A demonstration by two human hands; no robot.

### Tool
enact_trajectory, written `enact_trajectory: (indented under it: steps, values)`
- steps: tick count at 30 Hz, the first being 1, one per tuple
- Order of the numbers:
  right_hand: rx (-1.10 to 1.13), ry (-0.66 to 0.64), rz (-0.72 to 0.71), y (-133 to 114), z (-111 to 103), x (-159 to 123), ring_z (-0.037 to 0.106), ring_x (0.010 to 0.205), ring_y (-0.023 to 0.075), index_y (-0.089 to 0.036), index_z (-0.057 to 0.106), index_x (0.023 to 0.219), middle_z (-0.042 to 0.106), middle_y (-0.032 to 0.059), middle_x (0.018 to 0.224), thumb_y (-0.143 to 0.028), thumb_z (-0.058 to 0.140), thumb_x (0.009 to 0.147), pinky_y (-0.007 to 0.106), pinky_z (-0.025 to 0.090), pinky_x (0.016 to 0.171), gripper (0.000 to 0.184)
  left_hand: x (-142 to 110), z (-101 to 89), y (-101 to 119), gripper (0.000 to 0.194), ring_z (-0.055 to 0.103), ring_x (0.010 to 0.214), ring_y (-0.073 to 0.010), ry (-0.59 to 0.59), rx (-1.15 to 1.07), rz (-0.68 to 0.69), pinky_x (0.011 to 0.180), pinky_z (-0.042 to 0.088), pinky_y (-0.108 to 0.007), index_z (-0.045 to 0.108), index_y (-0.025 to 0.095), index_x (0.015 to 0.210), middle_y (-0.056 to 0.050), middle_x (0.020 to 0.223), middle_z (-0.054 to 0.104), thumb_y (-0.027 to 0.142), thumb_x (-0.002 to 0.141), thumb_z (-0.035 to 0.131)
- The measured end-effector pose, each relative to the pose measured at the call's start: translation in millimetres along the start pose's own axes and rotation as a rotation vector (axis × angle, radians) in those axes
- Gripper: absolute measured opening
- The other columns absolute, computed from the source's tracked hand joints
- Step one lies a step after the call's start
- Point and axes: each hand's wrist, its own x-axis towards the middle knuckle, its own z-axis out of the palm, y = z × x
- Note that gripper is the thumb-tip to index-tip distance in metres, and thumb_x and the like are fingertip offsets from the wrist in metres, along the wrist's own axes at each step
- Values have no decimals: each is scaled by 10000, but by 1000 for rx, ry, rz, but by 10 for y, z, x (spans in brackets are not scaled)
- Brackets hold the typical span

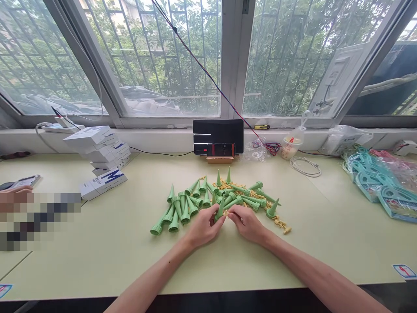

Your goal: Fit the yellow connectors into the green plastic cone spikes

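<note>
My left hand (206,226) is closed around a green plastic cone spike (220,210), its tip pointing up. Beside it, my right hand (246,222) pinches a small yellow plastic piece (226,213) close to the spike; the fingers hide most of that piece, and I cannot tell whether the two parts touch. Several more green cone spikes (176,204) lie in a loose pile beyond and left of my hands, a few standing tip up. Small yellow pieces (280,224) are scattered among them and to the right.
White boxes (102,150) are stacked at left, near another person's hand (16,195). A tablet (218,130) and a phone (221,149) stand by the window. A cup (291,145), a coiled cable (305,167) and bagged teal plastic items (374,178) sit toward the right.
</note>
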Motion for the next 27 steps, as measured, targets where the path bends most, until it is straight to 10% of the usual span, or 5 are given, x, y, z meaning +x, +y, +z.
enact_trajectory:
  steps: [27]
  values:
    - [66,58,33,19,9,-8,520,614,158,-202,585,866,642,35,757,-341,531,996,289,423,560,198,28,-1,-22,253,470,540,-97,-18,-171,-90,481,345,-216,478,191,786,41,661,491,388,905,583]
